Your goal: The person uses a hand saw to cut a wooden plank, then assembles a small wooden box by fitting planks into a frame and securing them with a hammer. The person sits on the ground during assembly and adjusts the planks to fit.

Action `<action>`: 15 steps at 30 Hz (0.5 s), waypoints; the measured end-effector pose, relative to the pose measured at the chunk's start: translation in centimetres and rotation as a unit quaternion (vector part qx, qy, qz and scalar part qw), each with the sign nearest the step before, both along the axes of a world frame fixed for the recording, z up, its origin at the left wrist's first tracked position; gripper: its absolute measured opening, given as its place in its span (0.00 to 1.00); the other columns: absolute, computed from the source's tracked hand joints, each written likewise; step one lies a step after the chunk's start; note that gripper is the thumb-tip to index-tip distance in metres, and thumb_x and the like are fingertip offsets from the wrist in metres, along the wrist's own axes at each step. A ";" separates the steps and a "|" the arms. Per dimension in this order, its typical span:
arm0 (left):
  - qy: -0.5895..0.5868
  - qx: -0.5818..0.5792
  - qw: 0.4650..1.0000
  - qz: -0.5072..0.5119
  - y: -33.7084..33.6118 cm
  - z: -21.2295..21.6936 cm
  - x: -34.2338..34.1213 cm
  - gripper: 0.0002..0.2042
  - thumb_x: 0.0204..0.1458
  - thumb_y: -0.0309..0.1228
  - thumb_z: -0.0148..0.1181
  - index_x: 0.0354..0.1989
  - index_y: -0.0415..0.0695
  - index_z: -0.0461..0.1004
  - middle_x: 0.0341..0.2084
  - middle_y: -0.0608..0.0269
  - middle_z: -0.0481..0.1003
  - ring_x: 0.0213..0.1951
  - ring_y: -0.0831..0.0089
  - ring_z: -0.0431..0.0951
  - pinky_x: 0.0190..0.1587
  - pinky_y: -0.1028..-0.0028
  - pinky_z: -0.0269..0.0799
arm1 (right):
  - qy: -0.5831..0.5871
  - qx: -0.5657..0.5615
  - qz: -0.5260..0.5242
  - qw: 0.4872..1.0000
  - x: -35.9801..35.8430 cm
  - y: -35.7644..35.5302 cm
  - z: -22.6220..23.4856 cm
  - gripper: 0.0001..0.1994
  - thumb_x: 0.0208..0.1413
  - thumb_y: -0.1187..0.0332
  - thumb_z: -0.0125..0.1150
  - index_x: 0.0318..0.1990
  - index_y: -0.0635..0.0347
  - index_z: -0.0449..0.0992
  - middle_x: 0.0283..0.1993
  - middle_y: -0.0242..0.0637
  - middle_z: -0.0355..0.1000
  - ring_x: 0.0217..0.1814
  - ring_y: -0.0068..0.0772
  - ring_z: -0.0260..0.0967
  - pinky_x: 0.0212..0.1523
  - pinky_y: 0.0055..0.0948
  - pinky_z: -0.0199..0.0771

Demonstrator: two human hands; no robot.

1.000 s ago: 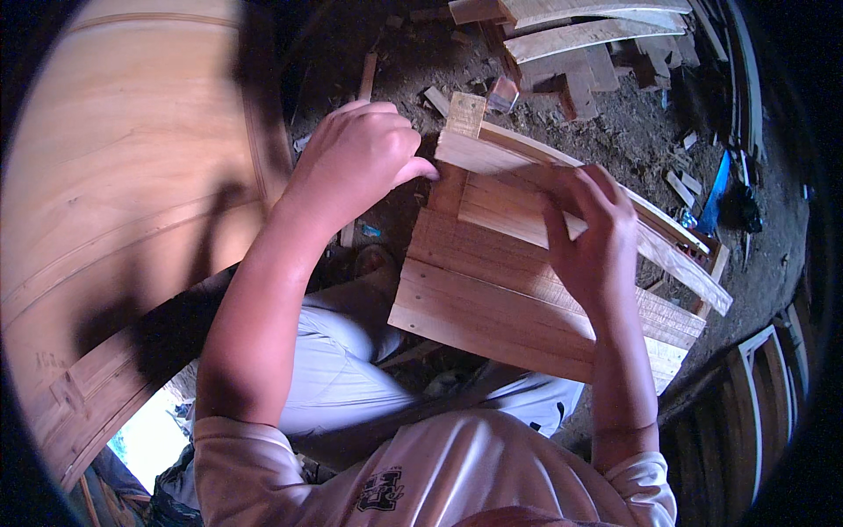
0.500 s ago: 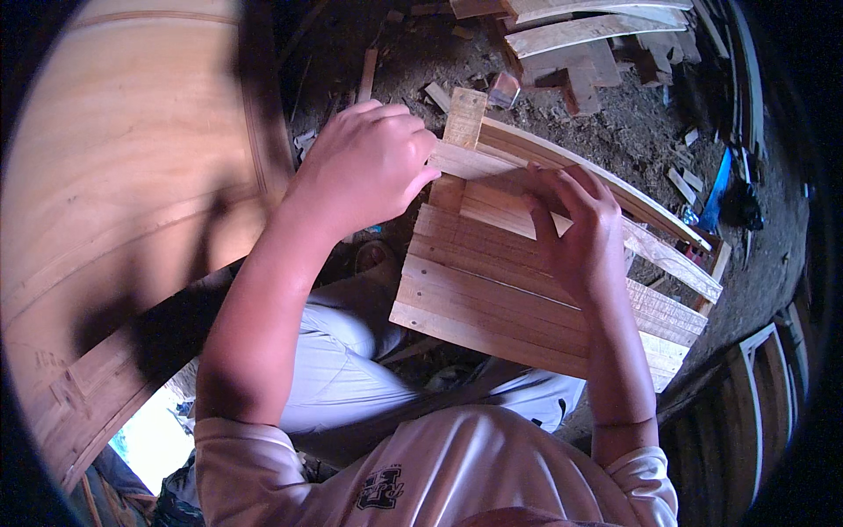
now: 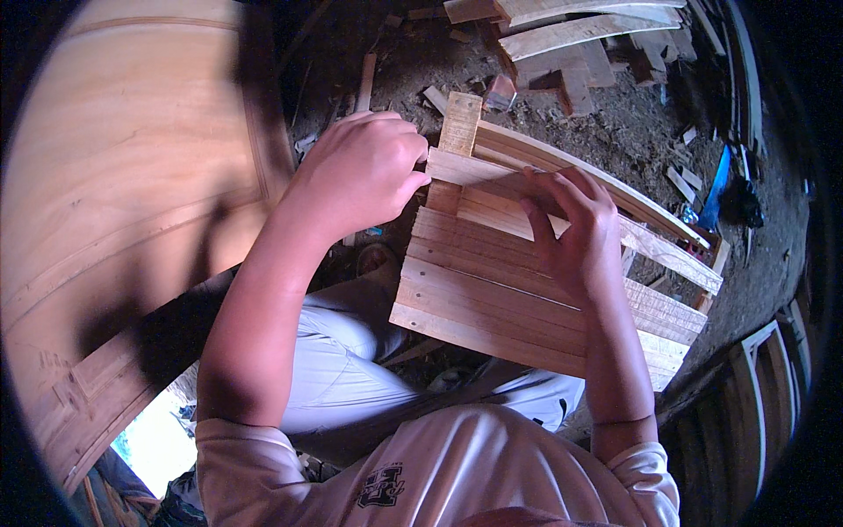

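A partly slatted wooden crate [image 3: 492,299] rests tilted across my lap, nail heads showing along its left edge. Across its upper part lies a narrow wooden slat [image 3: 470,171]. My right hand [image 3: 580,220] reaches over the crate and grips this slat between thumb and fingers. At the slat's left end is my left hand [image 3: 364,171], its fingers curled and pinched together. Its fingertips are right at the slat's end, and what they may hold is hidden. A short upright board [image 3: 461,123] stands up behind the slat.
A large curved wooden panel [image 3: 149,132] stands close on my left. Curved boards [image 3: 588,35] are stacked on wood pieces at the far side. Scraps of wood [image 3: 680,186] and a blue strip [image 3: 718,186] lie on the dirt floor. A pale frame [image 3: 760,351] leans at the right.
My left hand has shifted slightly left and down, so more of the slat's end shows. My right hand keeps its grip, and the crate has hardly moved.
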State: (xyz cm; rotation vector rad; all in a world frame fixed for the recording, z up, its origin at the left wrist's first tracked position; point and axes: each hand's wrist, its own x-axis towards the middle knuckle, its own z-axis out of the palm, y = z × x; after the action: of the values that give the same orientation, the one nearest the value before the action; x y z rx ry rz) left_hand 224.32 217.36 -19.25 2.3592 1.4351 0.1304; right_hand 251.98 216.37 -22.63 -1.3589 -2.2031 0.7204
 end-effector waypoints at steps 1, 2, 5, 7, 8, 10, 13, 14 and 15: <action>0.000 0.004 1.000 0.000 0.0 0.0 0.1 0.10 0.48 0.32 0.70 0.32 0.39 0.79 0.32 0.51 0.79 0.40 0.52 0.79 0.47 0.58 0.74 | 0.001 -0.005 0.002 1.000 0.1 0.0 0.0 0.12 0.50 0.73 0.69 0.44 0.60 0.81 0.36 0.44 0.75 0.39 0.52 0.75 0.42 0.46 0.76; 0.001 -0.003 1.000 0.002 0.1 0.0 0.1 0.10 0.48 0.32 0.70 0.32 0.39 0.79 0.32 0.51 0.79 0.40 0.52 0.79 0.47 0.58 0.75 | 0.000 -0.012 0.000 1.000 0.2 0.0 0.0 0.13 0.49 0.73 0.69 0.44 0.60 0.81 0.37 0.44 0.75 0.39 0.52 0.74 0.42 0.46 0.76; 0.001 -0.016 1.000 0.007 0.2 0.0 0.1 0.09 0.48 0.32 0.70 0.31 0.39 0.79 0.33 0.51 0.79 0.40 0.51 0.79 0.47 0.58 0.75 | -0.004 -0.021 -0.003 1.000 0.3 -0.1 -0.3 0.14 0.49 0.73 0.69 0.45 0.59 0.81 0.37 0.45 0.75 0.41 0.52 0.74 0.45 0.46 0.75; -0.006 -0.014 1.000 0.010 0.1 -0.1 0.1 0.09 0.48 0.32 0.70 0.31 0.39 0.79 0.33 0.51 0.79 0.40 0.51 0.79 0.46 0.58 0.75 | -0.010 -0.012 -0.002 1.000 0.3 -0.1 -0.4 0.14 0.48 0.73 0.68 0.45 0.59 0.81 0.38 0.45 0.75 0.42 0.52 0.74 0.46 0.46 0.75; -0.007 -0.015 1.000 0.009 0.1 -0.2 0.1 0.09 0.48 0.32 0.70 0.31 0.39 0.79 0.33 0.50 0.79 0.40 0.51 0.79 0.46 0.58 0.75 | -0.006 -0.015 -0.003 1.000 0.2 -0.1 -0.4 0.15 0.48 0.73 0.68 0.46 0.59 0.81 0.38 0.44 0.75 0.42 0.52 0.74 0.47 0.46 0.75; -0.010 -0.017 1.000 0.007 0.2 -0.2 0.1 0.09 0.48 0.32 0.70 0.31 0.39 0.78 0.33 0.50 0.79 0.40 0.51 0.79 0.46 0.58 0.75 | 0.003 -0.020 -0.005 1.000 0.1 -0.1 -0.2 0.16 0.48 0.73 0.69 0.47 0.58 0.81 0.38 0.44 0.75 0.43 0.51 0.74 0.48 0.46 0.75; -0.009 -0.034 0.999 0.004 0.4 -0.2 0.0 0.09 0.48 0.31 0.70 0.31 0.39 0.78 0.33 0.50 0.79 0.40 0.51 0.79 0.46 0.58 0.75 | -0.007 -0.029 -0.001 1.000 0.2 0.0 -0.1 0.17 0.48 0.73 0.69 0.48 0.57 0.82 0.39 0.44 0.76 0.43 0.50 0.75 0.48 0.46 0.75; -0.009 -0.035 0.999 0.006 0.4 -0.1 0.1 0.09 0.48 0.31 0.70 0.31 0.39 0.78 0.33 0.50 0.79 0.40 0.51 0.79 0.46 0.58 0.75 | -0.005 -0.026 0.000 1.000 0.2 0.0 -0.1 0.17 0.48 0.73 0.69 0.48 0.57 0.82 0.39 0.43 0.76 0.43 0.50 0.75 0.48 0.46 0.75; -0.009 -0.037 0.999 0.009 0.4 0.0 0.1 0.09 0.48 0.31 0.70 0.31 0.39 0.78 0.33 0.50 0.79 0.40 0.50 0.79 0.46 0.58 0.75 | -0.003 -0.024 0.001 1.000 0.2 0.0 -0.1 0.17 0.48 0.73 0.69 0.48 0.57 0.82 0.39 0.43 0.76 0.43 0.50 0.75 0.47 0.46 0.75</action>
State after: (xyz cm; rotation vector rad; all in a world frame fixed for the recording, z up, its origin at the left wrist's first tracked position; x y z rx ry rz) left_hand 224.45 217.73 -19.28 2.2811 1.4279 0.1018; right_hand 252.22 216.36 -22.70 -1.3832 -2.2060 0.7746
